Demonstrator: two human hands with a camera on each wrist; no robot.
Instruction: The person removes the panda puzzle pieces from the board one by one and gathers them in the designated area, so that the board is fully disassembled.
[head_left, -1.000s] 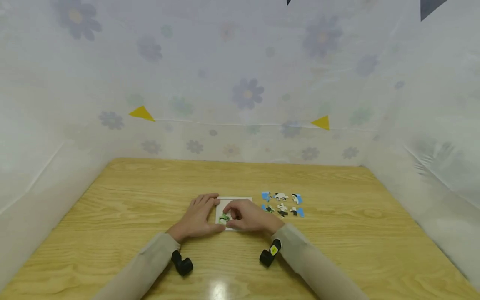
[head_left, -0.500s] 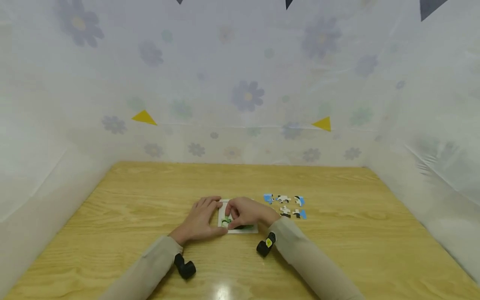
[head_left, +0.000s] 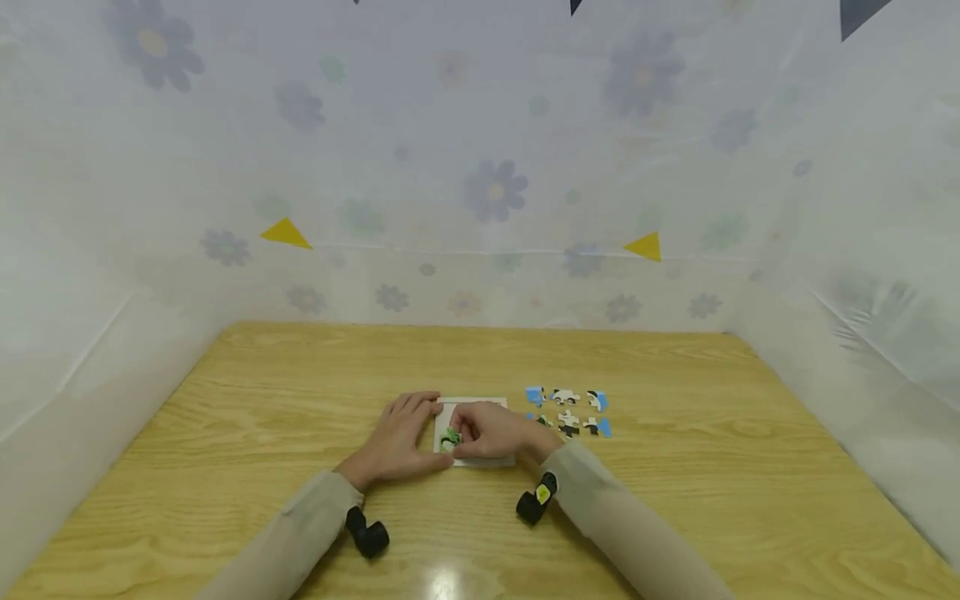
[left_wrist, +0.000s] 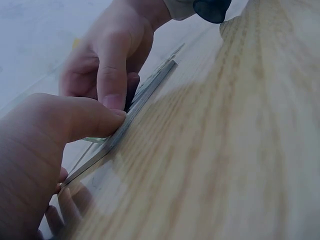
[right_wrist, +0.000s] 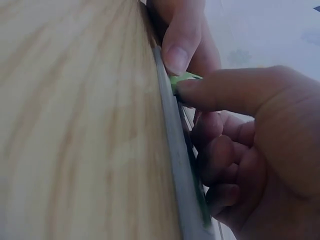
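Note:
A white puzzle board (head_left: pixel 480 405) lies on the wooden table (head_left: pixel 300 392). My left hand (head_left: pixel 401 433) rests flat beside it with straight fingers, and its thumb (left_wrist: pixel 75 120) presses the board's left edge (left_wrist: pixel 145 95). My right hand (head_left: pixel 491 433) covers the board's lower part with curled fingers. It pinches a green puzzle piece (head_left: pixel 450 437) at the board's left side. In the right wrist view the right thumb (right_wrist: pixel 225 90) bears on that green piece (right_wrist: pixel 182 78), close to the left thumb (right_wrist: pixel 182 35). Most of the board's face is hidden by my right hand.
Several loose puzzle pieces (head_left: pixel 567 412), blue, white and black, lie in two rows just right of the board. White flowered sheeting (head_left: pixel 495 192) walls in the table at the back and both sides. Bare wood stretches to the left and front.
My right hand has shifted a little over the board, keeping the green piece at its left side. The left hand has stayed at the board's edge.

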